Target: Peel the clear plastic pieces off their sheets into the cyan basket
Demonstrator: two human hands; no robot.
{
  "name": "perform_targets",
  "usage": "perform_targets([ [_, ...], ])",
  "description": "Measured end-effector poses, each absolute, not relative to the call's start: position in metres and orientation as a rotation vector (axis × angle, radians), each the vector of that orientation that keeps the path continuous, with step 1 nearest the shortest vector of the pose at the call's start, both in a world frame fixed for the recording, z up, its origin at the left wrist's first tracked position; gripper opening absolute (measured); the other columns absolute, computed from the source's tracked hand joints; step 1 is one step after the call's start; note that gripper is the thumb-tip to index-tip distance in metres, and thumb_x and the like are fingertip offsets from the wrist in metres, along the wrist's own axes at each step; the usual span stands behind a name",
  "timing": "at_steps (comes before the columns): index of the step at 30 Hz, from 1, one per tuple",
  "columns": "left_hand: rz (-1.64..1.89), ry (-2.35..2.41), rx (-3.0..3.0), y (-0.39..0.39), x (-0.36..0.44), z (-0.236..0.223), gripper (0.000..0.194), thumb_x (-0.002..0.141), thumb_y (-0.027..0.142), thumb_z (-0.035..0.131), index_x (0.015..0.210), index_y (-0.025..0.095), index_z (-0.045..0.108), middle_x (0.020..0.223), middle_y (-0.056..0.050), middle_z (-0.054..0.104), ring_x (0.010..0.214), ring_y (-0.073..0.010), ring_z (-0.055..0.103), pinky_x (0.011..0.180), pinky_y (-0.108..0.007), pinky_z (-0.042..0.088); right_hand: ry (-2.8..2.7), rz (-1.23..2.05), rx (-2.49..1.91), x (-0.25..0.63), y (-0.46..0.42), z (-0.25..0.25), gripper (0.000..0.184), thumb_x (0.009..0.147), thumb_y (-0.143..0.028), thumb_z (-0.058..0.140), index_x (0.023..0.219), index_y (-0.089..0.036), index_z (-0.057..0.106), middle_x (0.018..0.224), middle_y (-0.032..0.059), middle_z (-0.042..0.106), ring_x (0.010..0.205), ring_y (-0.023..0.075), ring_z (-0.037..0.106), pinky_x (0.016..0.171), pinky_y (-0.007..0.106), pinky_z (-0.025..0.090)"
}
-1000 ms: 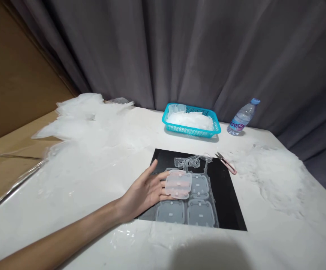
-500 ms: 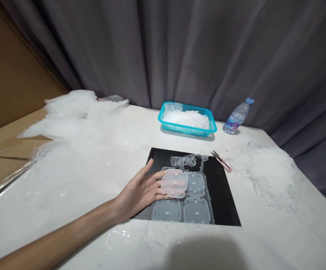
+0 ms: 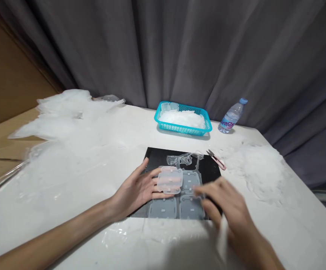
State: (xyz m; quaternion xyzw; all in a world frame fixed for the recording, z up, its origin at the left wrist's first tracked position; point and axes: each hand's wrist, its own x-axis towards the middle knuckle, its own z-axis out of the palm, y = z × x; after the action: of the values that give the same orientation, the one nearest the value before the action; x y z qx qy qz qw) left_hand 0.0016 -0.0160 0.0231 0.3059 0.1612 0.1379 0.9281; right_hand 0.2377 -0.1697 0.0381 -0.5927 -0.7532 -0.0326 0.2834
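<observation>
Left hand [image 3: 136, 193]: palm turned upward, spread open, thumb raised clear, with the extended fingers showing through a translucent, rounded-rectangular plastic panel [image 3: 170, 180] that lies over them, not pinched. The panel is above a flat black rectangular sheet [image 3: 211, 171], beside three similar greyish-looking clear plastic panels [image 3: 191, 209], one to its right and two nearer the viewer. Right hand [image 3: 232, 210]: blurred, fingers partly bent, over the right side of the black sheet, fingertips close to the right-hand panels; contact cannot be determined. A whitish streak [image 3: 223, 240] appears beside it; whether it is held cannot be told.

At the sheet's far edge lies a tangle of clear plastic strips [image 3: 184, 160]; pink-handled metal snips [image 3: 217, 160] rest at its far right corner. Behind, on the white bench [image 3: 140, 127], stand a turquoise perforated plastic basket [image 3: 179, 129] containing white translucent pieces [image 3: 184, 118] and a clear, blue-capped plastic bottle [image 3: 230, 119]. Whitish translucent heaps occupy the left [image 3: 63, 116] and right [image 3: 264, 168]. Background: grey draped curtain [image 3: 174, 56].
</observation>
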Motion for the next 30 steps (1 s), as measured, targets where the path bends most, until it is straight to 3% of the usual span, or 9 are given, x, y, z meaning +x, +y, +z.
perform_targets([
  [2,0.289,0.351,0.633,-0.016,0.002,0.025,0.078,0.105,0.066,0.032,0.154,0.007,0.044,0.142,-0.024,0.066,0.137,-0.0394,0.059,0.120,-0.057,0.036,-2.052,-0.309,-1.646,0.264,-0.140,0.030,0.027,0.108,-0.034,0.049,0.119,-0.021,0.070,0.100,0.0109,0.077,0.089,0.0292,0.065,0.080,0.048,0.057],
  [7,0.303,0.317,0.630,-0.015,0.001,0.024,0.076,0.106,0.065,0.031,0.153,0.008,0.046,0.142,-0.023,0.066,0.135,-0.0370,0.061,0.121,-0.054,0.035,-2.038,-0.330,-1.679,0.304,-0.103,-0.010,0.031,0.109,-0.034,0.043,0.127,-0.018,0.063,0.106,0.0125,0.073,0.098,0.0292,0.070,0.089,0.046,0.056],
  [10,0.302,0.310,0.597,-0.015,0.000,0.021,0.076,0.106,0.064,0.030,0.156,0.007,0.042,0.144,-0.023,0.064,0.138,-0.0361,0.058,0.122,-0.053,0.034,-1.929,-0.187,-1.717,0.302,-0.109,-0.023,0.036,0.109,-0.037,0.045,0.137,-0.016,0.052,0.092,0.0076,0.069,0.085,0.0251,0.071,0.082,0.041,0.058],
  [14,0.306,0.312,0.545,-0.015,-0.001,0.019,0.077,0.107,0.064,0.030,0.159,0.008,0.038,0.149,-0.022,0.060,0.143,-0.0347,0.053,0.123,-0.051,0.033,-1.979,-0.056,-1.726,0.296,-0.119,-0.023,0.032,0.110,-0.040,0.044,0.132,-0.018,0.054,0.083,0.0033,0.065,0.073,0.0216,0.070,0.070,0.035,0.055],
  [22,0.308,0.303,0.560,-0.016,-0.003,0.019,0.081,0.105,0.067,0.030,0.155,0.006,0.045,0.150,-0.023,0.059,0.142,-0.0383,0.053,0.123,-0.055,0.032,-1.978,0.078,-1.765,0.297,-0.115,-0.024,0.044,0.110,-0.041,0.042,0.144,-0.014,0.043,0.081,0.0010,0.062,0.068,0.0202,0.068,0.065,0.033,0.053],
  [30,0.302,0.326,0.618,-0.013,-0.002,0.027,0.080,0.104,0.069,0.028,0.149,0.007,0.052,0.151,-0.022,0.059,0.141,-0.0383,0.054,0.122,-0.057,0.036,-2.032,0.039,-1.743,0.296,-0.115,-0.024,0.042,0.110,-0.041,0.041,0.142,-0.014,0.044,0.082,0.0021,0.062,0.071,0.0223,0.068,0.065,0.034,0.054],
])
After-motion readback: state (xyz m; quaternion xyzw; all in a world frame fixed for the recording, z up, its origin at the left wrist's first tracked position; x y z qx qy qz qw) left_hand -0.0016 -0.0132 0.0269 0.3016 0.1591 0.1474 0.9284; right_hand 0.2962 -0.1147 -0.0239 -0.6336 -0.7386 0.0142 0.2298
